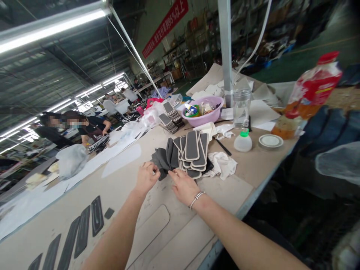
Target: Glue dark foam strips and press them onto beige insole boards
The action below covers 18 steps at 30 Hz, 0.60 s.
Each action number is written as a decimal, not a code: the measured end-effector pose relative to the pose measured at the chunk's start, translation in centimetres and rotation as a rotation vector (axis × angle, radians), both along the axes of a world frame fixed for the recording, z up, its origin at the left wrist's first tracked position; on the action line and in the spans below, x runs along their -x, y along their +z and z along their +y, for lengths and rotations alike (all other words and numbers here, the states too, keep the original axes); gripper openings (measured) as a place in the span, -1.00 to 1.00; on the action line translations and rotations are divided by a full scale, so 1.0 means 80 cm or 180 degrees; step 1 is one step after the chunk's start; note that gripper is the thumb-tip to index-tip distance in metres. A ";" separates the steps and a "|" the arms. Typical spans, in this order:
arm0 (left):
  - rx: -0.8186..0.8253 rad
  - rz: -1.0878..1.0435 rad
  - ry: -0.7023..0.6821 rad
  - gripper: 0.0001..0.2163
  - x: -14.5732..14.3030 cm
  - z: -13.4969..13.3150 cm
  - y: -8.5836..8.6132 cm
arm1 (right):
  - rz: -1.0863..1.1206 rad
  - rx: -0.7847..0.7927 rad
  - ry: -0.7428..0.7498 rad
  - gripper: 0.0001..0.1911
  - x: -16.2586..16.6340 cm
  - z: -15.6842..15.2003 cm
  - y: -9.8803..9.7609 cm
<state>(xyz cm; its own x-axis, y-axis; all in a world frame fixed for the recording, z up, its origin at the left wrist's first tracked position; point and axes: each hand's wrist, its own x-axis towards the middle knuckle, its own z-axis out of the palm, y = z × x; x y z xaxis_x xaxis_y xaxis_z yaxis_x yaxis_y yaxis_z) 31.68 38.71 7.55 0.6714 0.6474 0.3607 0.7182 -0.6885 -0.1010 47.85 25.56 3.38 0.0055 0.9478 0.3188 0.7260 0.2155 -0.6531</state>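
At the near edge of a heap of loose dark grey pieces (165, 154), my left hand (146, 177) has its fingers curled and pinched on one piece. My right hand (184, 186), with a bracelet at the wrist, reaches to the same heap from the right. Its fingers are stretched out, their tips touching the heap's front edge. Just behind it lies a pile of grey rounded strips with pale borders (192, 145). Several long dark strips with a glossy sheen (82, 231) lie in a row at the left, beside a small dark square (109, 213).
Behind the pile stand more stacked strips (168, 119), a purple basin (203, 117) and a glass jar (242, 108). A green-tipped bottle (243, 141), a round lid (270, 141) and a crumpled cloth (223, 165) are at right. A post (225, 48) rises behind. Other people work at far left.
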 end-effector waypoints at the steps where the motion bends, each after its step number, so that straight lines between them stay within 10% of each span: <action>1: -0.0029 -0.0036 -0.0060 -0.90 -0.004 -0.004 0.000 | -0.0003 0.0030 -0.0065 -0.38 0.002 0.001 0.000; 18: -0.0393 -0.0292 -0.0763 -0.94 -0.025 -0.061 0.033 | -0.0602 0.0348 -0.0602 -0.44 -0.007 0.026 0.015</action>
